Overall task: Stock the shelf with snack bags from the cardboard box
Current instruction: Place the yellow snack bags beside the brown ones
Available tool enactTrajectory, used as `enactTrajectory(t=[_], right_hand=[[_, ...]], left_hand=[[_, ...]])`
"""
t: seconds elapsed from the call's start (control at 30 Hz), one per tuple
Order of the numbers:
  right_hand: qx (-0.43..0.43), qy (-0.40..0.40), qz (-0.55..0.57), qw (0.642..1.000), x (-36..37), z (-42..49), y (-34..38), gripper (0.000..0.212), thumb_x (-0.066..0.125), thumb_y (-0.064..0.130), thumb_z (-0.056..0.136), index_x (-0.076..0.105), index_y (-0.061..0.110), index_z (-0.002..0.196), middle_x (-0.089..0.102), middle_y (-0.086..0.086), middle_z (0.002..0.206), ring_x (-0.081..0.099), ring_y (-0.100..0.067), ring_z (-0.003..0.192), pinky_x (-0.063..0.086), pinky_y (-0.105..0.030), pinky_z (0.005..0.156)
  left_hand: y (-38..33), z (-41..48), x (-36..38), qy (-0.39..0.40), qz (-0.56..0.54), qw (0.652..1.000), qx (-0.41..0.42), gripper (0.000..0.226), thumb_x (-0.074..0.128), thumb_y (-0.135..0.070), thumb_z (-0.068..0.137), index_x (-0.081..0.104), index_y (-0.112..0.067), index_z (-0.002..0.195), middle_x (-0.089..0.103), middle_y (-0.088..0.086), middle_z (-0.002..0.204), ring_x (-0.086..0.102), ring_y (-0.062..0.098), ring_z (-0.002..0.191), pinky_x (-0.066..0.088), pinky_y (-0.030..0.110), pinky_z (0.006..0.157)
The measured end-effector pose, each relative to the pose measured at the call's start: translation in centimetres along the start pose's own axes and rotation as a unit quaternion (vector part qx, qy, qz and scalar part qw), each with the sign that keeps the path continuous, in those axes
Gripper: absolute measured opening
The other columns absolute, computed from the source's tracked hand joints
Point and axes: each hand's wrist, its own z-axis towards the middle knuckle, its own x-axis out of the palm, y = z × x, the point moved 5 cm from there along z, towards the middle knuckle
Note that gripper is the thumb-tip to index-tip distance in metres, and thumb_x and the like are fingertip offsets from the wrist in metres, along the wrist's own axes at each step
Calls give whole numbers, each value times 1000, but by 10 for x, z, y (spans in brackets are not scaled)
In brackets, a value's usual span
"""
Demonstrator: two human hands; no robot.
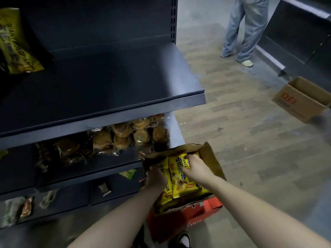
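Observation:
An open cardboard box (211, 158) with a red side stands on the floor at the shelf's right end, filled with yellow snack bags (180, 183). Both hands are inside it. My left hand (155, 178) grips the left side of the bags, fingers curled over their edge. My right hand (195, 165) pinches the top of a yellow bag near the box's far end. One yellow snack bag (16, 42) stands on the dark shelf (111, 86) at the far left; most of that shelf board is bare.
The lower shelf holds clear packs of brown pastries (125, 135); small packets lie on the lowest shelves (26, 206). A second cardboard box (302, 99) lies on the wooden floor at right. A person in jeans (245, 29) stands in the aisle beside another dark shelf unit (300, 33).

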Motion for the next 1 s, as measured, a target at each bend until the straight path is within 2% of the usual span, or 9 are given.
enactTrajectory(t=[0.1, 0.2, 0.3, 0.4, 0.47, 0.73, 0.9, 1.0], right_hand=[[43, 13, 63, 997, 14, 16, 5, 49, 57, 39, 86, 44, 11, 123, 45, -12, 122, 46, -30, 116, 46, -40, 90], [69, 36, 60, 995, 31, 32, 7, 66, 63, 41, 78, 40, 10, 131, 43, -13, 121, 44, -32, 118, 46, -39, 93], [93, 75, 52, 991, 48, 39, 6, 86, 67, 39, 80, 21, 6, 145, 33, -17, 132, 41, -37, 123, 47, -41, 95], [100, 80, 33, 991, 59, 41, 2, 96, 64, 32, 85, -1, 6, 151, 22, -20, 142, 28, -40, 132, 36, -40, 104], [110, 74, 33, 991, 62, 43, 0, 99, 64, 33, 86, -6, 6, 151, 21, -20, 144, 24, -39, 133, 31, -39, 106], [145, 29, 72, 986, 65, 47, -5, 87, 68, 28, 79, 17, 11, 147, 29, -15, 138, 25, -36, 131, 36, -38, 100], [137, 20, 120, 983, 60, 49, -17, 86, 71, 27, 77, 23, 12, 147, 35, -15, 134, 31, -35, 128, 35, -38, 103], [140, 34, 156, 977, 54, 48, -22, 85, 74, 26, 77, 27, 14, 146, 35, -13, 138, 34, -31, 131, 36, -36, 106]], left_hand=[[1, 9, 11, 0, -64, 997, -40, 49, 47, -11, 92, 27, 3, 135, 34, 25, 140, 37, 43, 131, 34, 44, 106], [7, 24, 21, 20, -84, 994, -68, 59, 47, -22, 94, 21, 3, 140, 32, 23, 144, 33, 40, 134, 31, 44, 109], [9, 37, 32, 39, -79, 993, -76, 75, 49, -35, 94, 10, 2, 146, 28, 20, 149, 29, 36, 138, 28, 43, 111], [11, 46, 41, 56, -69, 993, -75, 79, 48, -40, 94, 6, 1, 147, 28, 20, 150, 28, 35, 139, 29, 42, 112], [10, 50, 46, 73, -47, 994, -70, 83, 50, -40, 93, 3, 4, 146, 27, 22, 150, 26, 36, 139, 28, 41, 112], [5, 55, 51, 100, -12, 993, -60, 87, 59, -27, 87, 3, -2, 149, 16, 20, 151, 23, 37, 139, 26, 36, 111], [8, 54, 42, 53, -76, 992, -86, 74, 58, -25, 90, 12, 1, 142, 33, 22, 144, 33, 37, 136, 30, 37, 108], [9, 51, 35, 33, -83, 993, -80, 68, 54, -26, 92, 15, 1, 140, 36, 23, 142, 34, 38, 135, 31, 39, 107]])
